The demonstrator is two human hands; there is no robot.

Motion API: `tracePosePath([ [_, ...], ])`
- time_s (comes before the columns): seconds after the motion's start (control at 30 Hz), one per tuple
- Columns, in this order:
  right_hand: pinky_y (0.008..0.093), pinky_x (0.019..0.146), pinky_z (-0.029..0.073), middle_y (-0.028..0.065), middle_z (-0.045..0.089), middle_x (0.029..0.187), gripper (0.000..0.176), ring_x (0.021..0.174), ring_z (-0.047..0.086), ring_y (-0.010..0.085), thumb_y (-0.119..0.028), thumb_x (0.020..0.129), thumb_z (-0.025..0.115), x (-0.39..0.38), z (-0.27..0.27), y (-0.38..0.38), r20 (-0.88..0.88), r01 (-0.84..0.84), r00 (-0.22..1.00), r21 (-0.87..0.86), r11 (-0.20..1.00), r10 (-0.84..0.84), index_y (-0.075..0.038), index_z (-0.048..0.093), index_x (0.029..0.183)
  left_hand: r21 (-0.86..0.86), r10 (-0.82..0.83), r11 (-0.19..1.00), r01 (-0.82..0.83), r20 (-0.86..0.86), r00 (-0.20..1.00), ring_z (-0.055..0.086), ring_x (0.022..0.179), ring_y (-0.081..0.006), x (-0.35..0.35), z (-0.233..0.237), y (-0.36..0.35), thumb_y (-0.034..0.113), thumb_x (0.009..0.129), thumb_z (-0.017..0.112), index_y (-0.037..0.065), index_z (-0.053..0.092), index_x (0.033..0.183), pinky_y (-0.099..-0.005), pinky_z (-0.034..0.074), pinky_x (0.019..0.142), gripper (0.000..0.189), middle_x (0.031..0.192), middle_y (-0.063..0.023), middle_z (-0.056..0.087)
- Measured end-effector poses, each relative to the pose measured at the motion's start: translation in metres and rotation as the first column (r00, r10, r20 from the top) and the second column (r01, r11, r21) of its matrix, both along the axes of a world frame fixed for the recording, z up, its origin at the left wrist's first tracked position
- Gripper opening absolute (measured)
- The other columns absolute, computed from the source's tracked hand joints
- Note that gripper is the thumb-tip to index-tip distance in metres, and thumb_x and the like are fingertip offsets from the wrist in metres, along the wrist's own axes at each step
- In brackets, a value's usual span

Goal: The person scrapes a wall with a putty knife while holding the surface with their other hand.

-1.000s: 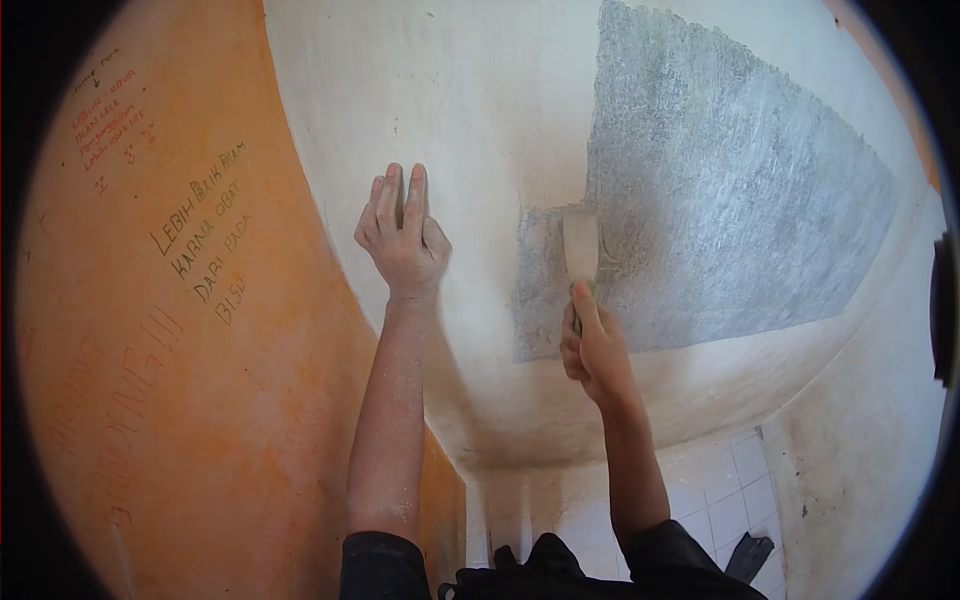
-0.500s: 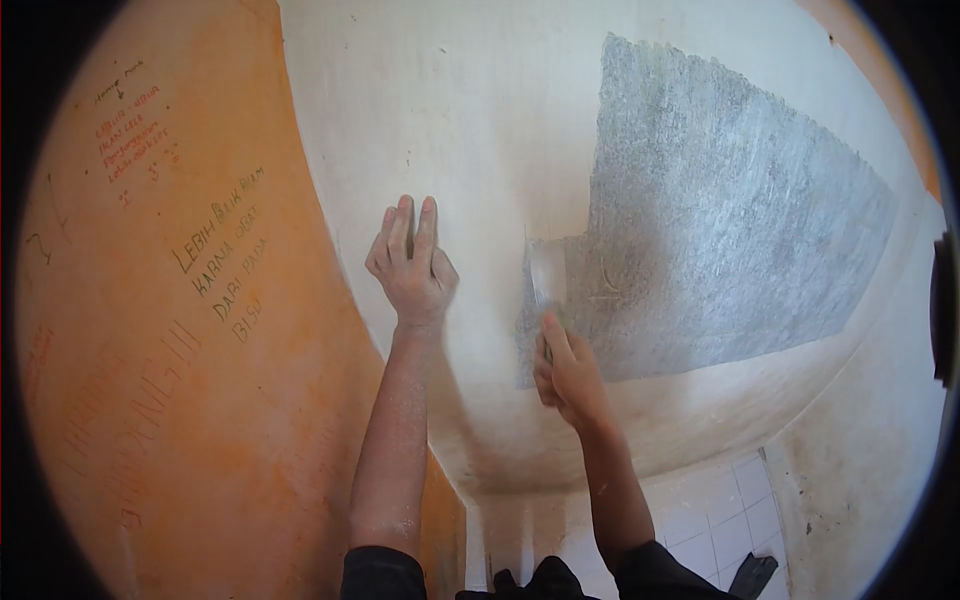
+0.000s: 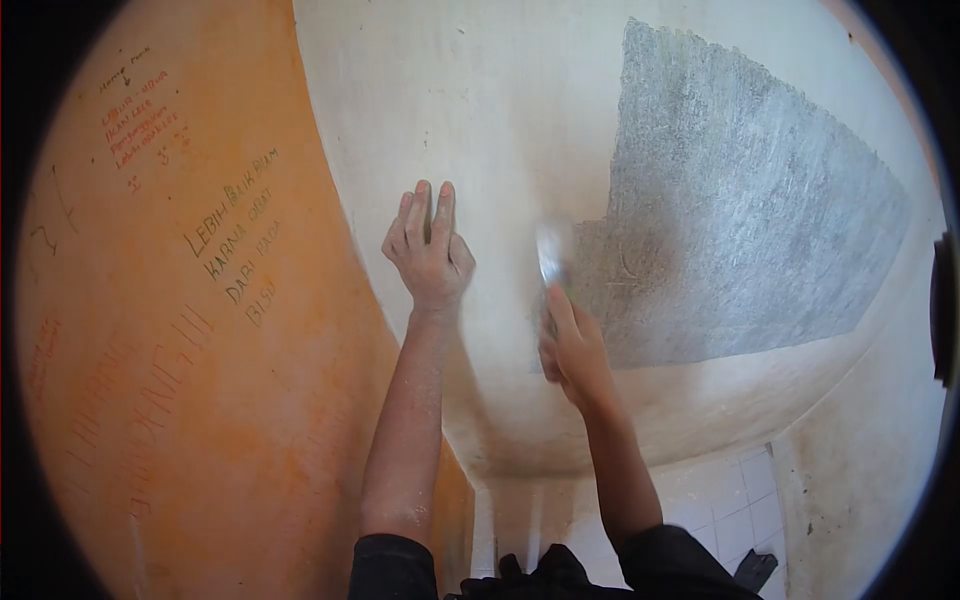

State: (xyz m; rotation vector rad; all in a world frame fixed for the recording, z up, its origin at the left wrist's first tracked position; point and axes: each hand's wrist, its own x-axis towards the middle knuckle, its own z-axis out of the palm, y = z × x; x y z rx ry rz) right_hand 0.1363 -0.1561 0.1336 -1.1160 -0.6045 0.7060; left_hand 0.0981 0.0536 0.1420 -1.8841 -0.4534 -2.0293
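Observation:
My left hand [image 3: 432, 250] rests on the white wall [image 3: 500, 110] with its fingers spread and nothing held. To the right, my right hand [image 3: 574, 345] is wrapped round the handle of a scraper [image 3: 549, 252]. The scraper's pale metal blade points up and is blurred by motion. It lies over the wall at the left edge of a rough grey patch [image 3: 740, 210]. The lower part of the handle is hidden in my fingers.
An orange wall [image 3: 230, 400] with handwriting stands on the left. White floor tiles [image 3: 735, 500] show at the bottom, with a dark object [image 3: 755, 570] on them. Another dark object [image 3: 943, 310] is at the right edge.
The scraper has moved up and slightly left relative to the grey patch, with my right hand. My left hand stays against the wall. The whole view has shifted a little.

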Motion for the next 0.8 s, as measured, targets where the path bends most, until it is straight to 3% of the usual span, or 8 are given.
tracePosePath([
  [0.07,0.0221,0.034,0.019,-0.0077,0.032,0.052,0.041,0.038,0.029,0.0031,-0.046,0.100,0.047,0.001,-0.026,-0.010,-0.079,0.016,0.997,-0.045,0.999,-0.019,-0.015,0.043,0.075,0.014,0.004,1.000,-0.004,0.002,1.000,0.042,0.130,-0.0262,0.000,0.001,0.001,-0.004,0.075,0.048,0.012,0.059,0.132,-0.0390,0.027,0.103,0.060,0.140,-0.0093,0.050],
  [0.2,0.0219,0.034,0.018,-0.0077,0.032,0.052,0.040,0.038,0.028,0.0032,-0.046,0.099,0.048,0.008,0.018,0.001,-0.028,0.134,0.991,-0.003,0.991,-0.134,-0.014,0.045,0.076,-0.001,-0.016,1.000,0.016,0.003,1.000,0.042,0.130,-0.0256,0.001,-0.002,0.002,-0.005,0.074,0.047,0.012,0.059,0.132,-0.0389,0.026,0.104,0.061,0.140,-0.0092,0.049],
  [0.27,0.0223,0.034,0.018,-0.0077,0.032,0.052,0.039,0.038,0.027,0.0035,-0.046,0.099,0.049,0.009,0.050,-0.003,-0.029,0.011,1.000,0.128,0.992,-0.008,-0.014,0.046,0.077,0.004,-0.014,1.000,0.014,0.007,1.000,0.042,0.130,-0.0254,0.002,-0.001,0.003,-0.005,0.074,0.047,0.012,0.059,0.132,-0.0387,0.026,0.104,0.061,0.140,-0.0091,0.049],
  [0.43,0.0227,0.033,0.016,-0.0072,0.032,0.053,0.037,0.037,0.026,0.0037,-0.045,0.100,0.047,-0.003,-0.011,-0.009,-0.134,0.057,0.989,-0.018,0.998,-0.059,-0.014,0.046,0.080,0.002,-0.013,1.000,0.013,-0.001,1.000,0.043,0.130,-0.0250,0.001,-0.001,0.003,-0.004,0.073,0.047,0.012,0.059,0.132,-0.0389,0.027,0.103,0.062,0.140,-0.0093,0.050],
  [0.6,0.0223,0.032,0.016,-0.0072,0.032,0.053,0.037,0.037,0.026,0.0032,-0.045,0.100,0.047,-0.006,0.004,-0.015,-0.126,0.018,0.992,-0.003,1.000,-0.018,-0.014,0.044,0.079,0.018,-0.013,1.000,0.012,0.017,1.000,0.044,0.129,-0.0256,0.001,-0.002,0.002,-0.003,0.073,0.047,0.011,0.059,0.132,-0.0390,0.027,0.103,0.061,0.139,-0.0099,0.051],
  [0.73,0.0224,0.032,0.017,-0.0068,0.033,0.054,0.037,0.037,0.027,0.0036,-0.044,0.100,0.047,-0.001,-0.018,-0.013,-0.084,0.050,0.995,-0.023,0.998,-0.052,-0.014,0.044,0.080,0.014,-0.017,1.000,0.017,0.009,1.000,0.044,0.129,-0.0263,0.000,-0.001,0.001,-0.003,0.074,0.047,0.011,0.060,0.131,-0.0393,0.028,0.103,0.061,0.139,-0.0105,0.051],
  [0.8,0.0222,0.033,0.017,-0.0065,0.033,0.054,0.037,0.037,0.027,0.0037,-0.044,0.101,0.046,0.006,-0.015,-0.010,-0.095,-0.037,0.995,-0.028,0.999,0.035,-0.013,0.044,0.080,0.026,-0.014,1.000,0.013,0.028,1.000,0.044,0.129,-0.0264,0.001,0.000,0.001,-0.003,0.074,0.047,0.011,0.060,0.131,-0.0395,0.028,0.103,0.061,0.139,-0.0106,0.051],
])
